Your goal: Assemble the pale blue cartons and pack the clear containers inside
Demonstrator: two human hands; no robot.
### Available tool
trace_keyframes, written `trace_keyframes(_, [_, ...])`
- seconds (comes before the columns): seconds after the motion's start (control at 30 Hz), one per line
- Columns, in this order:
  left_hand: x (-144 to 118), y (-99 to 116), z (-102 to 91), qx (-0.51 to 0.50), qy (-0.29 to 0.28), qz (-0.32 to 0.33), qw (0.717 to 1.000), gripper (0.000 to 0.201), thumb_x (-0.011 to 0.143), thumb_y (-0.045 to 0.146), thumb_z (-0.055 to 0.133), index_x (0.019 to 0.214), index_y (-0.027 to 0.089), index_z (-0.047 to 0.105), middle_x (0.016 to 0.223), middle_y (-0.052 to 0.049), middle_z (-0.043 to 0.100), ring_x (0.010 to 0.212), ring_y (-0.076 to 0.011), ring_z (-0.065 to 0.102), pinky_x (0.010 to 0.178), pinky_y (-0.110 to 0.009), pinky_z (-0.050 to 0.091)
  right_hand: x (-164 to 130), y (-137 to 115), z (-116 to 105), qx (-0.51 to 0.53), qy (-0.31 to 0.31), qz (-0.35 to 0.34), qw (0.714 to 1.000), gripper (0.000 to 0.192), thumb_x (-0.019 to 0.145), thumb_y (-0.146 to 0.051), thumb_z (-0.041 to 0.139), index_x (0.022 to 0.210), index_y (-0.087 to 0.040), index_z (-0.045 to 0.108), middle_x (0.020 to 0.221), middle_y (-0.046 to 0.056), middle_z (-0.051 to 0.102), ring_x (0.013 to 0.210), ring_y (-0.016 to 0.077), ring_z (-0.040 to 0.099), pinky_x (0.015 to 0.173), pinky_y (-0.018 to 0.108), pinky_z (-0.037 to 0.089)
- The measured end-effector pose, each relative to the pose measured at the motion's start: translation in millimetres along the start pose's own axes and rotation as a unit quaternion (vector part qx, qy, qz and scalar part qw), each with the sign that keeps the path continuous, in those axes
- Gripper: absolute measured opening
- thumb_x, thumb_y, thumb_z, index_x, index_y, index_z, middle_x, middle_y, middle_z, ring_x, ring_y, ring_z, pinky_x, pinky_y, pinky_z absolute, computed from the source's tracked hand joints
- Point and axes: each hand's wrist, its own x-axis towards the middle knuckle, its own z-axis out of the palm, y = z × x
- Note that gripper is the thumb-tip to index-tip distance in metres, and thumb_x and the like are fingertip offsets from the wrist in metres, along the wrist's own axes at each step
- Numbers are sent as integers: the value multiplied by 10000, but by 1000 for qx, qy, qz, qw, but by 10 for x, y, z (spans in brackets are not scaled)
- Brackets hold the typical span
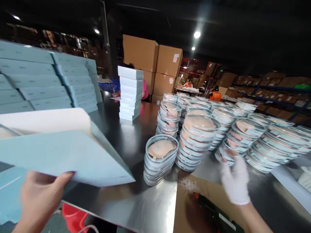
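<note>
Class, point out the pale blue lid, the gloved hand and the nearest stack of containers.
pale blue lid [73,158], head view, flat top face.
gloved hand [234,183], head view, back of hand.
nearest stack of containers [160,160], head view, top container.

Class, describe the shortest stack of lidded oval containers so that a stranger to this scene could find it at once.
Start at the shiny metal table and the crowd of container stacks along its right side. The stack you want stands nearest the table's front edge, just left of a taller stack. It alone stands clear of the crowd, and it is the lowest.
</note>
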Motion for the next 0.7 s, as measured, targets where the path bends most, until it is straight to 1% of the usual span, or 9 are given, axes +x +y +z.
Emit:
trace_keyframes(0.13, [18, -68, 40, -52, -60, -19, 997, 468, 425, 458, 791, 767, 267, 536, 669, 48, 626, 818, -315, 679, 743, -439, 602, -586, -1376, 451, 6, -155, -235, 960, 201, 931, -217, 597, 1109, -246, 686, 1122, 60, 764, 1120, 258, 670, 1027, 425, 466])
trace_keyframes(0.17, [27, -94, 36, -71, -83, -14, 994, 479, 437, 453, 790, 806, 258, 555, 714, 32, 660, 853, -319, 692, 760, -433, 609, -688, -1629, 611, 10, -183, -277, 943, 185, 940, -236, 609, 1101, -271, 692, 1114, 23, 772, 1148, 241, 661, 1076, 414, 432])
trace_keyframes(0.23, [76, -175, 17, -104, -121, -5, 987, 524, 473, 445, 806, 903, 239, 590, 848, -6, 722, 919, -318, 711, 820, -427, 614, -813, -1947, 935, -4, -265, -326, 907, 278, 982, -267, 593, 1247, -310, 662, 1301, -1, 731, 1305, 249, 587, 1162, 453, 354])
trace_keyframes(0.3, [162, -292, -5, -135, -143, 6, 980, 619, 545, 474, 812, 1073, 225, 606, 967, -33, 738, 983, -312, 717, 900, -430, 602, -838, -2012, 1201, -26, -330, -325, 886, 387, 974, -275, 618, 1361, -271, 625, 1438, 49, 663, 1403, 283, 517, 1184, 487, 329])
trace_keyframes(0.4, [284, -482, -5, -157, -166, 23, 973, 735, 704, 529, 749, 1336, 219, 538, 1012, -51, 736, 1018, -305, 720, 965, -460, 576, -757, -1782, 1403, -30, -355, -275, 893, 368, 887, -212, 702, 1251, -157, 715, 1329, 147, 726, 1368, 346, 564, 1163, 515, 362])
trace_keyframes(0.53, [276, -643, 143, -159, -236, 52, 957, 592, 747, 470, 764, 1260, 202, 643, 1188, -109, 738, 1186, -346, 662, 1066, -478, 501, -658, -1417, 1336, -7, -351, -179, 919, 283, 844, -173, 691, 1116, -154, 768, 1252, 195, 752, 1336, 436, 581, 1169, 682, 289])
trace_keyframes(0.6, [218, -689, 258, -165, -274, 59, 946, 482, 795, 452, 745, 1199, 197, 685, 1169, -109, 751, 1134, -340, 676, 1047, -477, 502, -644, -1387, 1245, 9, -331, -119, 936, 278, 862, -195, 646, 1111, -146, 759, 1259, 229, 738, 1323, 462, 582, 1153, 735, 280])
trace_keyframes(0.67, [158, -734, 360, -179, -301, 60, 935, 452, 859, 461, 693, 1219, 187, 675, 1129, -111, 762, 1062, -325, 695, 1006, -474, 521, -619, -1476, 1193, 25, -297, -61, 952, 448, 918, -262, 583, 1347, -143, 632, 1375, 241, 670, 1348, 431, 572, 1142, 708, 349])
trace_keyframes(0.7, [131, -756, 398, -189, -311, 60, 930, 474, 881, 474, 667, 1255, 182, 653, 1153, -122, 757, 1066, -324, 696, 998, -472, 527, -594, -1553, 1192, 52, -286, -31, 956, 577, 951, -314, 552, 1502, -162, 477, 1473, 228, 598, 1380, 388, 557, 1142, 653, 400])
